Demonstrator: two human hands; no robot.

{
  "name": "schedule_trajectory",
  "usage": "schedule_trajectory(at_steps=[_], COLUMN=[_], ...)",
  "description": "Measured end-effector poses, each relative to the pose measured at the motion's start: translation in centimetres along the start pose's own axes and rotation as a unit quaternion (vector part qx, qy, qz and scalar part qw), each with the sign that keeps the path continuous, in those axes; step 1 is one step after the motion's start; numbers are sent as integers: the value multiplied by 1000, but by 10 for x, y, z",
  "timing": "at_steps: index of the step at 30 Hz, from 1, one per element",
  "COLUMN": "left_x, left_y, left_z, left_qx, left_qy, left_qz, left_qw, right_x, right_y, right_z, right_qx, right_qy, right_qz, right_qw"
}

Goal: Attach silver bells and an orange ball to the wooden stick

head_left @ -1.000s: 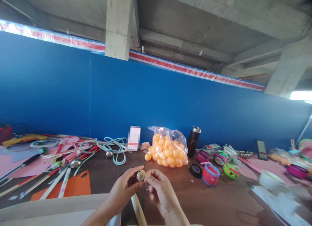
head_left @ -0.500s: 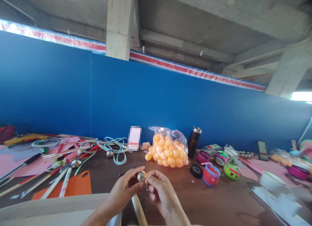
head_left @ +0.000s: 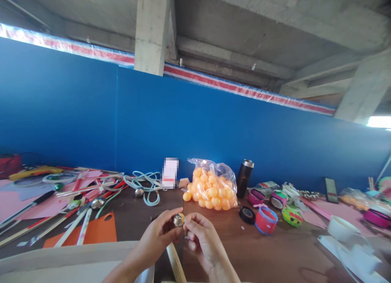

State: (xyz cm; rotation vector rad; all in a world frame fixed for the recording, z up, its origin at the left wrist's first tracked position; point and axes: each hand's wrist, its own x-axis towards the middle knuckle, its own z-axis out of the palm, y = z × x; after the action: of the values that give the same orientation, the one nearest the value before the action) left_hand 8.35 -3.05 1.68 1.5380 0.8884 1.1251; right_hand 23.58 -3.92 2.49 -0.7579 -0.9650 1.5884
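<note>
Between my two hands, low in the centre of the head view, is a small shiny silver bell (head_left: 178, 220) with a bit of orange-yellow behind it. My left hand (head_left: 163, 234) grips the bell between thumb and fingers. Close against its right side, my right hand (head_left: 201, 238) has thumb and forefinger pinched together; whatever they hold is too small to make out. Below the hands a wooden stick (head_left: 175, 262) runs towards the bottom edge. Behind them stands a clear bag of orange balls (head_left: 214, 191).
Around lie a black bottle (head_left: 245, 178), a tape roll (head_left: 247, 214), a red-blue ring (head_left: 266, 220), a pale cord (head_left: 149, 181) and an orange sheet (head_left: 100, 232). A white tray (head_left: 122, 247) is at front left, a white cup (head_left: 342, 229) at right. A blue partition (head_left: 214, 112) rises behind.
The whole view has shifted slightly, so things appear a little further right. Both hands keep nearly the same pose around the bell.
</note>
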Motion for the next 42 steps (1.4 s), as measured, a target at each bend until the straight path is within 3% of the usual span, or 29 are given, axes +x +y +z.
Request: schedule_trajectory(at_steps=[19, 42], left_x=[1, 0], left_y=[-6, -15], left_z=[1, -2], left_qx=[8, 101], left_qy=[-18, 16], left_qz=[13, 34], left_qw=[1000, 994], right_x=[1, 0], right_y=[2, 4], right_z=[1, 0], right_qx=[2, -28], right_qy=[18, 21], right_qz=[13, 32], right_qw=[1000, 999])
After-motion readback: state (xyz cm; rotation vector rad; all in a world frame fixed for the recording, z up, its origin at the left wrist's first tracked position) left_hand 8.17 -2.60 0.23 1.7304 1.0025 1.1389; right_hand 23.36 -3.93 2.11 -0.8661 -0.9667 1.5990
